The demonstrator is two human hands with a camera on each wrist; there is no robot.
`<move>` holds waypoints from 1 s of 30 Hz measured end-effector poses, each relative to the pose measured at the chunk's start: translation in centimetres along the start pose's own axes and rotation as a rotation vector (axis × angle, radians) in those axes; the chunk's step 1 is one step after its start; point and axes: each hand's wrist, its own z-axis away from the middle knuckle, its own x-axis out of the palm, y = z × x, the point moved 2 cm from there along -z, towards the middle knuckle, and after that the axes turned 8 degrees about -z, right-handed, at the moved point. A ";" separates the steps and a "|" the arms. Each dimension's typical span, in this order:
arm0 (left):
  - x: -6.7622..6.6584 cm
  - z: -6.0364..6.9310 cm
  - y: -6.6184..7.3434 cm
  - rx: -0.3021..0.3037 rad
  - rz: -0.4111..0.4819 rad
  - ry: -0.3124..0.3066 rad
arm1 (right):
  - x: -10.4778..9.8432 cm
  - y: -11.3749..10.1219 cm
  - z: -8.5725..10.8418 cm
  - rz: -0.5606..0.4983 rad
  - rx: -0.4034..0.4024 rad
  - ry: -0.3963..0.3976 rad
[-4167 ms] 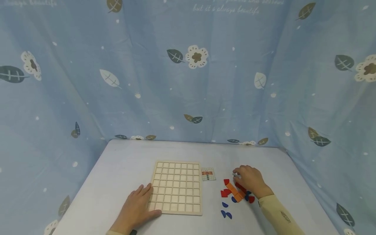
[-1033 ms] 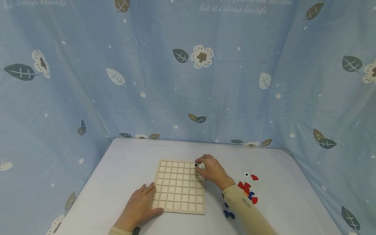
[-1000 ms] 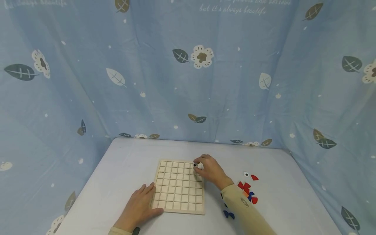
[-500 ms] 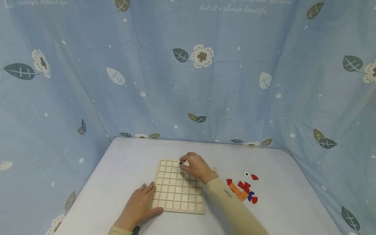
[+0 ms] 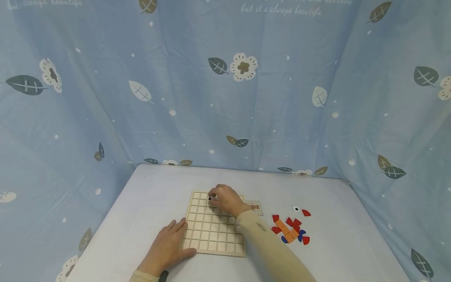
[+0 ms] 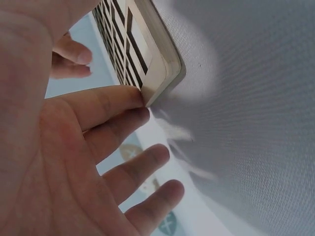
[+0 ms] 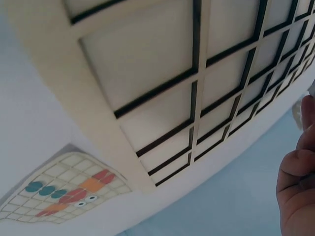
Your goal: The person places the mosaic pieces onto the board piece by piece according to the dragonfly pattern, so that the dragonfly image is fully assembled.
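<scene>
A wooden grid board lies on the table, its cells bare where visible. My left hand rests at its left side, thumb along the front edge. In the left wrist view, extended fingers of that hand touch a corner of the board. My right hand pinches a small white eye piece with a black dot, over the board's far row. Whether the piece touches the board cannot be told. The right wrist view shows part of the right hand at its edge.
Right of the board lies a pattern card, its printed figure clearer on the card in the right wrist view. Farther right are orange squares, red quarter-round pieces, blue pieces and another eye piece.
My right hand has gone from the loose pieces to the board with an eye piece, then left along its far row. The left hand keeps its place at the board.
</scene>
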 end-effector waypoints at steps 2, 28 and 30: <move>-0.1 0.0 0.0 0.000 0.000 0.003 | 0.2 -0.1 -0.1 0.012 0.028 -0.014; -0.1 0.0 0.1 0.003 0.023 -0.002 | 1.6 0.3 -0.7 0.030 0.129 -0.070; -0.1 0.0 0.1 0.002 0.023 -0.002 | 1.6 0.3 -0.6 0.035 0.128 -0.066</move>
